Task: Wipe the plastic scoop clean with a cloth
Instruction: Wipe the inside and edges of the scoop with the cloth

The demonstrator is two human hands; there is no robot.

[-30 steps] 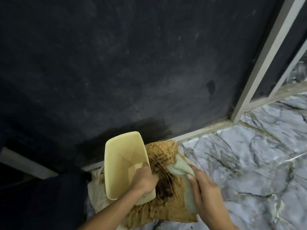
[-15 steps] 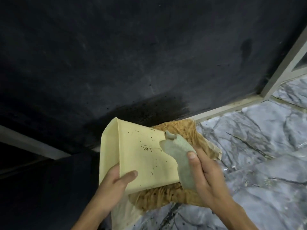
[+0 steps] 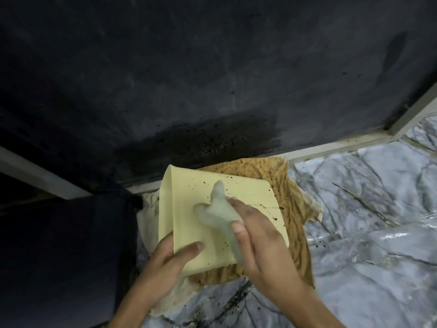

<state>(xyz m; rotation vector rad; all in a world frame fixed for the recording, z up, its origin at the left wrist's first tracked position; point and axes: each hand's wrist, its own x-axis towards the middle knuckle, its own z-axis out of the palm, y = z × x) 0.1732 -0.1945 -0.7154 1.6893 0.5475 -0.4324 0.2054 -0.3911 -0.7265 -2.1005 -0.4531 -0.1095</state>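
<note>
Pale-yellow plastic scoop (image 3: pixel 236 197), speckled flat underside up, in left hand (image 3: pixel 170 266) fingers' grip; right hand (image 3: pixel 255 235) fingers around bunched grey-green cloth (image 3: pixel 218 211).

— What's different from a second ago?
— My left hand (image 3: pixel 165 263) has turned the scoop (image 3: pixel 220 223) over, speckled underside up now.
— And the cloth (image 3: pixel 218 209)?
— My right hand (image 3: pixel 255 235) moved it off the scoop's edge onto the middle, pressed flat.

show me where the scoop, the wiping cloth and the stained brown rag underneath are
scoop (image 3: pixel 248 195): head view, on its speckled flat outer face
wiping cloth (image 3: pixel 218 210): head view, on the bunched middle held in the right hand
stained brown rag (image 3: pixel 294 202): head view, on the part right of the scoop
</note>
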